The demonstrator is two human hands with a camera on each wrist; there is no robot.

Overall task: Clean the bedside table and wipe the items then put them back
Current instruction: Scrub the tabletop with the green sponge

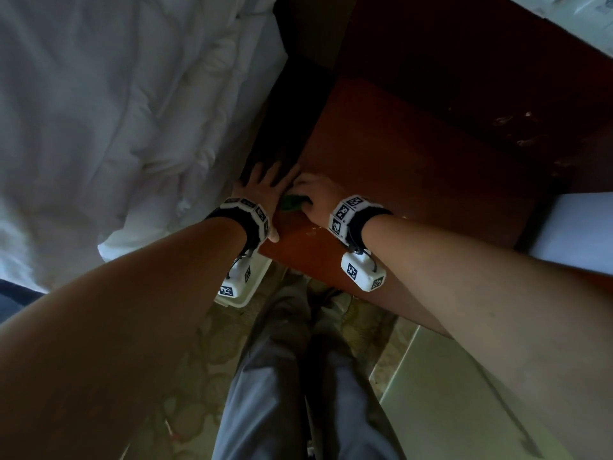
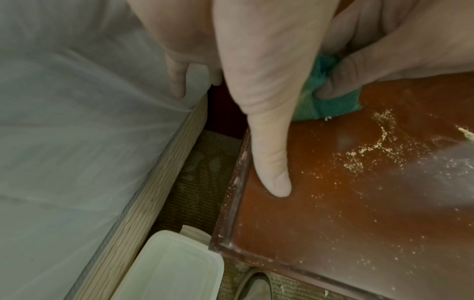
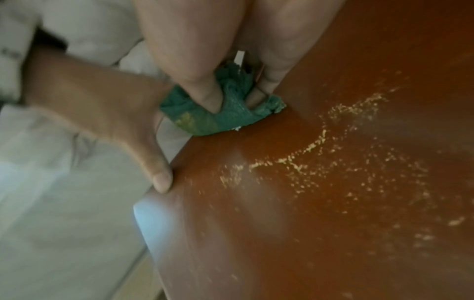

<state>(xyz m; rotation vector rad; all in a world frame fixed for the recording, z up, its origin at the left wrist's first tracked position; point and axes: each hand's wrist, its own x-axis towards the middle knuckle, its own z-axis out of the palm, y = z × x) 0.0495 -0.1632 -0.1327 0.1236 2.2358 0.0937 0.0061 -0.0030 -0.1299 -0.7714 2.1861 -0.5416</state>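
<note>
1. At the table's (image 1: 414, 167) left edge, beside the bed (image 1: 116, 111), both hands meet over the red-brown top.
2. The right hand (image 1: 315, 197) has its fingers and thumb (image 3: 205, 95) curled round a bunched green cloth (image 3: 225, 115), clamping it and pressing it down on the table top right at that edge.
3. The cloth shows a yellowish smear on its near fold in the right wrist view.
4. The left hand (image 1: 262, 190) lies just beside the cloth, fingers straight and slightly apart, holding nothing.
5. Its thumb (image 2: 271, 158) is stretched flat along the table's edge, the tip touching the wood; the other fingers (image 2: 177, 81) reach over the gap toward the white sheet (image 2: 77, 121).
6. The two hands are touching or very nearly so at the cloth; the frames do not settle which.
7. Pale crumbs (image 3: 320, 154) are scattered on the table top near the cloth, in a curved trail and a looser spread toward the person's right.
8. More pale specks (image 1: 517, 127) lie on the far right part of the top in the head view.
9. Below the table's near left corner, a white plastic container (image 2: 174, 270) with a lid sits on the patterned carpet (image 2: 200, 182), between the bed frame (image 2: 143, 203) and the table.
10. A shoe (image 2: 256, 288) shows on the carpet just beside the container, and grey trousers (image 1: 285, 376) fill the lower middle of the head view.
</note>
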